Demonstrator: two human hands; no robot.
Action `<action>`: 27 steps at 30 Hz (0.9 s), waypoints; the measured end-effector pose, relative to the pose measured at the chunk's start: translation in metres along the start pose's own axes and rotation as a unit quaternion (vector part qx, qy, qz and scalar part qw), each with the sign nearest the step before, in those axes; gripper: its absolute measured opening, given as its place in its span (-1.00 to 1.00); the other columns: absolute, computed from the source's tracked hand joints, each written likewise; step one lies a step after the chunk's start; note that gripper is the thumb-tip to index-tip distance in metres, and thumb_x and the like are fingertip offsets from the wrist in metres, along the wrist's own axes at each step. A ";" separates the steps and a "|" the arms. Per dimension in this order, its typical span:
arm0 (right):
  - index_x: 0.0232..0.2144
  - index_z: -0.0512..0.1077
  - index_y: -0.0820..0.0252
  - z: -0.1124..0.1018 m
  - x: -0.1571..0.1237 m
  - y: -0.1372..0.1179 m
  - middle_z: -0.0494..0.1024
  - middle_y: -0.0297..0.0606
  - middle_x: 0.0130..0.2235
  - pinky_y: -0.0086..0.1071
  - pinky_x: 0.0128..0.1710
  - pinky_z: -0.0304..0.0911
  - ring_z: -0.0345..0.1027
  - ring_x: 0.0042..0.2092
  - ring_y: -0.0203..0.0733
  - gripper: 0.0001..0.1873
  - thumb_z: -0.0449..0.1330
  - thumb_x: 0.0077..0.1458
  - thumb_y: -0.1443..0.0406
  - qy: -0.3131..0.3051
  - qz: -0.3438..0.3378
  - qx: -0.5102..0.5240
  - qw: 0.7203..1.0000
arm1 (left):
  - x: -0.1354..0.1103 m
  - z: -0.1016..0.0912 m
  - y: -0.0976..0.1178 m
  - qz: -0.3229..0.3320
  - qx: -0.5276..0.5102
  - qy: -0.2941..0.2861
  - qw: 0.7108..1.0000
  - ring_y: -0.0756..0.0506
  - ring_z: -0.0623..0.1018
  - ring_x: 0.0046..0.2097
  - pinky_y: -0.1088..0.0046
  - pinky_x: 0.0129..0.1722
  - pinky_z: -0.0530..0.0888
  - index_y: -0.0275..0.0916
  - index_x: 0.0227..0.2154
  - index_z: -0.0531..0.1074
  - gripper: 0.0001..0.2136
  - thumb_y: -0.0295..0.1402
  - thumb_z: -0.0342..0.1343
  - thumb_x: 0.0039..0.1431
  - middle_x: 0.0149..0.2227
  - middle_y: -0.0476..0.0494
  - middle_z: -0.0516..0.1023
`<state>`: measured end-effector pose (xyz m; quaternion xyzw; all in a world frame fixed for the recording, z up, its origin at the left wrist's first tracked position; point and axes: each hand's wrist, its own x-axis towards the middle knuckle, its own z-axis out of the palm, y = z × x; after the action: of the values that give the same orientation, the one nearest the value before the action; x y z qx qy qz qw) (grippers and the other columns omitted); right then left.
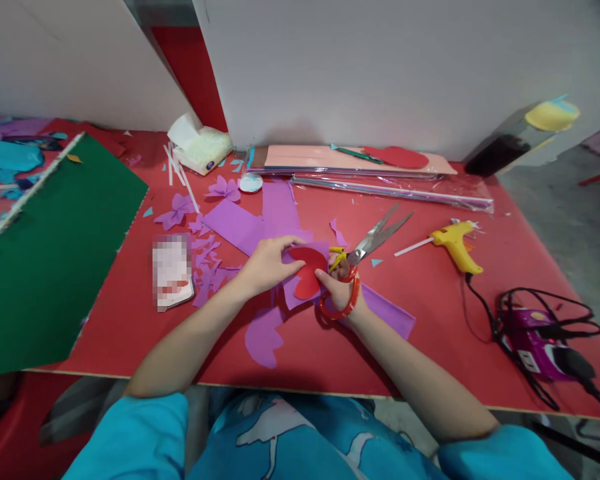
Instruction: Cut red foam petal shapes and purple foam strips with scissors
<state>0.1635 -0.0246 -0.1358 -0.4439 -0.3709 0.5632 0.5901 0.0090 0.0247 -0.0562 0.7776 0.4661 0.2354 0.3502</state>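
My left hand (273,263) is closed on the left edge of a small purple craft sheet (291,292). A red curved cut-out (310,257) lies flat on that sheet. My right hand (341,293) is closed too, its thumb pressing the cut-out and sheet from the right. Scissors (377,235) are in the same hand, red handle loops around it, slightly parted blades pointing away to the upper right. A small yellow piece (337,257) shows by the right fingers; its kind is unclear. Below the sheet rests a scalloped purple cut-out (264,340).
Purple strips (281,207) and scraps (210,263) surround the hands. A phone (173,273) and green board (55,267) are left. A yellow glue gun (457,245) and purple power strip (535,340) with cables lie right. Tissues (205,147), packaged sheets (310,160) and a bottle (505,147) stand behind.
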 end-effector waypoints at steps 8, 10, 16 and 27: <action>-0.50 0.16 0.12 0.001 0.041 0.012 0.25 -0.45 -0.45 -0.41 -0.34 0.25 0.21 -0.41 -0.36 -0.64 0.32 -0.27 0.31 0.048 -0.068 0.008 0.997 | 0.001 0.028 -0.025 -0.134 -0.241 0.146 0.950 0.05 0.38 -0.50 0.53 -0.48 0.36 -0.24 -0.07 0.20 -0.68 -0.29 -0.02 0.12 -0.48 0.03 0.38; -0.48 0.17 0.12 -0.001 0.043 0.015 0.26 -0.45 -0.45 -0.43 -0.33 0.25 0.21 -0.40 -0.37 -0.66 0.31 -0.24 0.32 0.037 -0.063 0.018 0.997 | -0.004 0.036 -0.029 -0.115 -0.235 0.134 0.956 0.04 0.39 -0.46 0.51 -0.44 0.39 -0.16 0.06 0.08 -0.61 -0.32 -0.07 0.16 -0.43 0.01 0.40; -0.47 0.17 0.11 -0.001 0.036 0.017 0.29 -0.45 -0.43 -0.38 -0.27 0.28 0.27 -0.36 -0.34 -0.68 0.29 -0.18 0.34 0.019 -0.064 0.026 0.997 | -0.011 0.042 -0.030 0.033 -0.122 0.157 0.980 -0.07 0.34 0.07 0.34 0.08 0.28 -0.17 0.04 0.16 -0.56 -0.47 0.02 0.06 0.05 -0.20 0.32; -0.47 0.18 0.11 0.004 0.029 0.012 0.34 -0.43 -0.44 -0.33 -0.25 0.29 0.31 -0.36 -0.31 -0.70 0.27 -0.20 0.34 0.039 -0.072 0.004 0.997 | -0.007 0.049 -0.040 -0.072 -0.299 0.114 0.945 -0.05 0.55 -0.25 0.41 -0.16 0.46 -0.28 -0.39 0.53 -0.83 -0.47 0.03 0.00 -0.31 -0.15 0.60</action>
<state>0.1581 0.0046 -0.1474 -0.4353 -0.3763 0.5025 0.6453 0.0172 0.0157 -0.1182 0.5698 0.4655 0.4254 0.5270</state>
